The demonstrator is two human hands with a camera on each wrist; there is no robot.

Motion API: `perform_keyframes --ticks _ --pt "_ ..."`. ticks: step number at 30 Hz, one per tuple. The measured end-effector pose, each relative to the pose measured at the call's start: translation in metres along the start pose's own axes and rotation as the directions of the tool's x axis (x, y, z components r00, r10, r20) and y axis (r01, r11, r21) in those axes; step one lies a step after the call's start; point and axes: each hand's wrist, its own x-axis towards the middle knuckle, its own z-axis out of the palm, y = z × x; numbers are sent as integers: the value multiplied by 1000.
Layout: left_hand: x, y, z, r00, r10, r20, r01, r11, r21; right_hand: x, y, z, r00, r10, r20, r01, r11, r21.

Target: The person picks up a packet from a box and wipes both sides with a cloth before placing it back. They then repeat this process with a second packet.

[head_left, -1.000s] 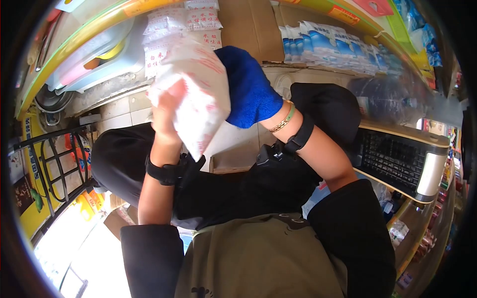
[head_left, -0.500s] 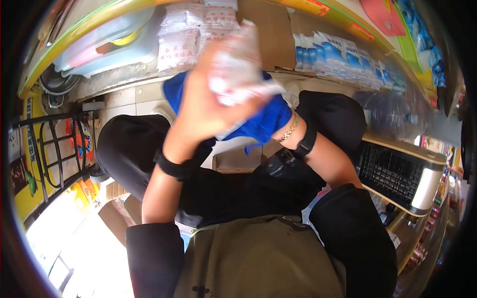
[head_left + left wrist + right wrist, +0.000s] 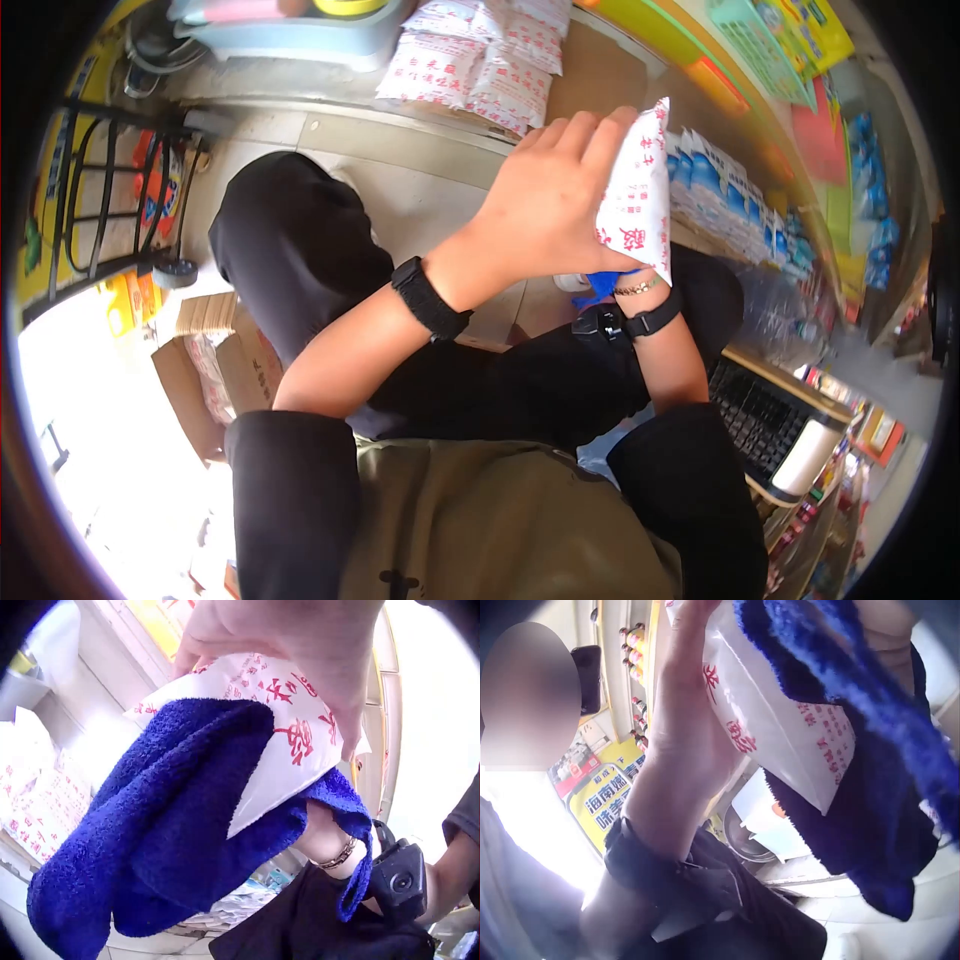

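Note:
My left hand (image 3: 560, 195) grips a white plastic pouch of white rice vinegar (image 3: 640, 195) with red Chinese print, its thumb and fingers spread round the sides. A blue towel (image 3: 187, 787) lies against the pouch in the left wrist view, folded over its face, with a small loop hanging down. My right hand (image 3: 321, 825) holds that towel from behind and beneath; the cloth covers most of it. In the head view the pouch and left hand hide it, so only its braceleted wrist and a scrap of blue show.
Similar pouches (image 3: 435, 68) are stacked on the low shelf ahead, beside a pale plastic tub (image 3: 300, 38). Blue-and-white packets (image 3: 715, 175) line the shelf at right. A black rack (image 3: 105, 190) stands at left, an opened cardboard box (image 3: 190, 385) below it, and a heater-like appliance (image 3: 765, 425) at right.
The left hand has carried the pouch to the right in the head view and turned it. The towel, earlier plainly visible, is now mostly hidden behind it. The head view has swung too.

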Motion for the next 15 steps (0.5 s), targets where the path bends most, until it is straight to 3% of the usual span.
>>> perform_keyframes --ticks 2,4,8,10,11,12,14,15 --pt "1 -4 1 996 2 -92 -1 1000 8 3 2 -4 999 37 13 -37 998 57" --pt "-1 -6 -4 983 -54 -173 35 993 -111 10 4 0 996 79 45 -85 986 146" --pt "6 -10 -20 916 -344 -207 283 919 -275 -16 -6 -19 965 160 209 -216 936 278" --pt "11 -13 -33 872 -411 -264 332 895 -298 -11 -3 -19 944 171 282 -261 911 320" --pt "13 -12 -44 870 -370 -327 303 922 -240 0 -5 -12 898 423 124 -438 823 361" --pt "11 -11 -53 858 -373 -353 310 924 -223 2 -13 -7 880 446 162 -461 725 512" --pt "12 2 -78 882 -255 -397 208 965 -158 9 -16 -7 896 373 241 -444 730 520" --pt "14 0 -85 814 -56 -577 0 995 -98 7 -17 -3 897 360 256 -442 730 521"
